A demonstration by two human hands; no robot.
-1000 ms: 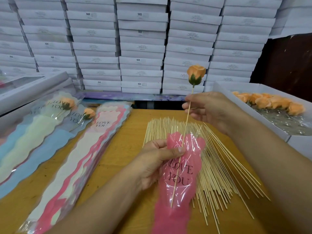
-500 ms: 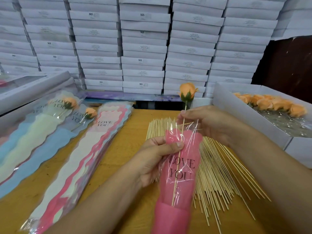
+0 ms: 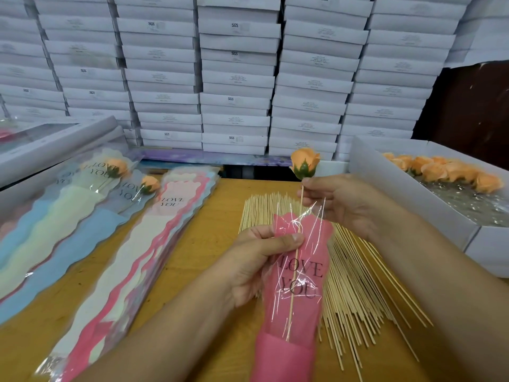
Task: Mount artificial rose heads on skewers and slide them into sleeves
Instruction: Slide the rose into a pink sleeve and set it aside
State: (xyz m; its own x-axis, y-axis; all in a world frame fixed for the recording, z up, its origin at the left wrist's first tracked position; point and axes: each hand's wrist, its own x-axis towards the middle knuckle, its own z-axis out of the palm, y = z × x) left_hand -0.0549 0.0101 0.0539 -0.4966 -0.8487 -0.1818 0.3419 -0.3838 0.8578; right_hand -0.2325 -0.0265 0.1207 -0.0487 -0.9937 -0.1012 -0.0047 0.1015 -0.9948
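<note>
Rose (image 3: 304,163): one, on one skewer (image 3: 294,271), partly inside pink sleeve (image 3: 300,285).
Right hand (image 3: 344,201): pinches skewer.
Left hand (image 3: 259,260): grips sleeve.
Finished sleeves on bench (image 3: 209,221): two.

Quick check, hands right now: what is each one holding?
Left hand: grips the pink sleeve near its mouth.
Right hand: pinches the skewer just below the rose head.

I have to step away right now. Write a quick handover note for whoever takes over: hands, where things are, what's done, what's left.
Left hand grips the pink sleeve near its mouth. Right hand pinches the skewer just below the mounted orange rose.
Skewer is partly inside the sleeve; rose is above the opening.
Done: two sleeved roses lie at left.
Left: push this rose fully in, set it aside; then repeat with loose rose heads in the box at right, spare skewers, and empty sleeves.
</note>
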